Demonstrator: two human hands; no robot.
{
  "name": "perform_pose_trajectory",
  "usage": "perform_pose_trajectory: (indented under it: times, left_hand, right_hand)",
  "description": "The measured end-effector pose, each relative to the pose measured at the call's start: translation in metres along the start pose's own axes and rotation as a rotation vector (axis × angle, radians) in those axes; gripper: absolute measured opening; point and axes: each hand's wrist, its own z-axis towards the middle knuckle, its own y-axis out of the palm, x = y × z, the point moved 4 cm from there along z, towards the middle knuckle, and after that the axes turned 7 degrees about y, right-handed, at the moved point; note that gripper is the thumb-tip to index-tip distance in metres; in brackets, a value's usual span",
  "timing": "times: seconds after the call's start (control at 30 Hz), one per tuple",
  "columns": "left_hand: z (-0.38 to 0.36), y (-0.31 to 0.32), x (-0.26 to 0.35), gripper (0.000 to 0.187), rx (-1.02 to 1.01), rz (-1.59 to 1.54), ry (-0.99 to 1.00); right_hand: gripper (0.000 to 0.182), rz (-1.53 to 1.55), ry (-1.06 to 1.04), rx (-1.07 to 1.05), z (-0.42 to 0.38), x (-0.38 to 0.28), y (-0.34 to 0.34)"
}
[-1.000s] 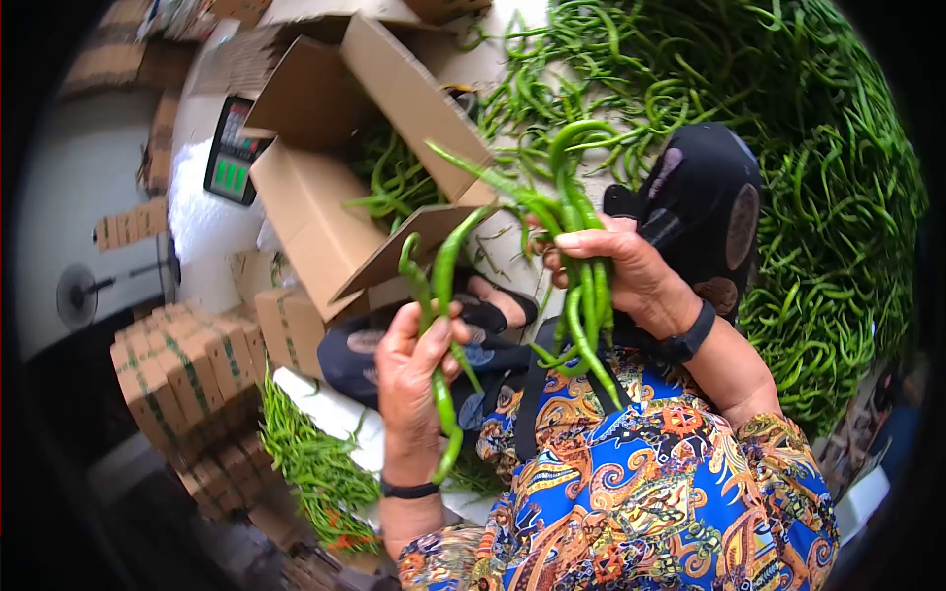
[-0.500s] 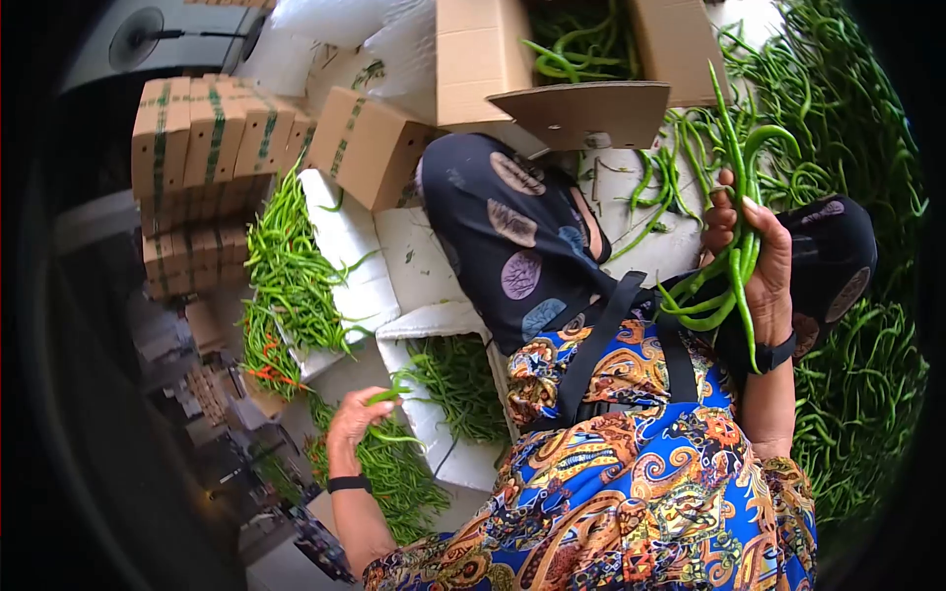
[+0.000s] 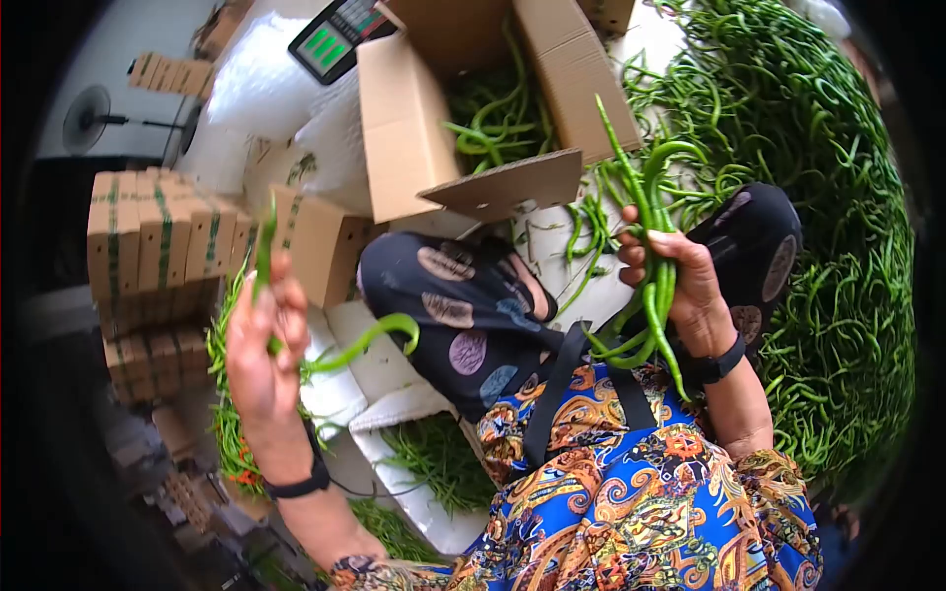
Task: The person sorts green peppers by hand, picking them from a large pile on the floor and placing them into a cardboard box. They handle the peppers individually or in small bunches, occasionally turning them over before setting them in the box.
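Raised at the left, my left hand (image 3: 268, 345) has its fingers closed round green peppers; one (image 3: 265, 246) points up and a curled one (image 3: 367, 341) sticks out to the right. My right hand (image 3: 685, 281) grips a bunch of long green peppers (image 3: 654, 281) above my right knee. Beyond my legs stands an open cardboard box (image 3: 407, 133) with green peppers (image 3: 498, 123) inside. Some loose peppers (image 3: 589, 231) lie on the pale surface beside its front flap.
A large heap of green peppers (image 3: 838, 246) fills the right side. White foam boxes (image 3: 379, 463) with peppers stand at lower left. Stacked cartons (image 3: 148, 236), a fan (image 3: 89, 116) and a scale with a lit display (image 3: 327, 47) are further off.
My left hand has risen from the lower left with its peppers, now nearer the camera. The view has shifted, so the box and my right hand with its bunch appear further left.
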Motion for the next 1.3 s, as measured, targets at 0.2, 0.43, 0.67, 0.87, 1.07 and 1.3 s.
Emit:
perform_pose_trajectory:
  times: [0.2, 0.43, 0.67, 0.87, 1.07, 1.3]
  left_hand:
    - [0.124, 0.110, 0.001, 0.046, 0.166, 0.499, 0.397]
    - [0.031, 0.218, -0.126, 0.054, -0.566, 0.304, -0.253]
    - [0.002, 0.223, -0.154, 0.054, -0.584, 0.274, -0.265]
    - [0.003, 0.214, -0.146, 0.037, -0.434, -0.047, -0.408]
    - [0.003, 0.214, -0.155, 0.029, -0.483, 0.183, -0.233]
    - [0.003, 0.213, -0.153, 0.033, -0.368, -0.129, -0.402]
  right_hand:
    - [0.045, 0.089, -0.028, -0.005, -0.003, -0.005, 0.000]
    - [0.044, -0.035, -0.144, 0.153, 0.002, -0.007, -0.006]
    - [0.047, -0.006, -0.119, 0.172, 0.001, 0.001, -0.001]
    - [0.060, -0.085, -0.137, 0.025, -0.002, -0.003, -0.003]
    - [0.061, -0.153, -0.107, 0.137, -0.005, 0.001, 0.000]
    - [0.061, -0.227, -0.051, 0.086, -0.003, 0.005, 0.018]
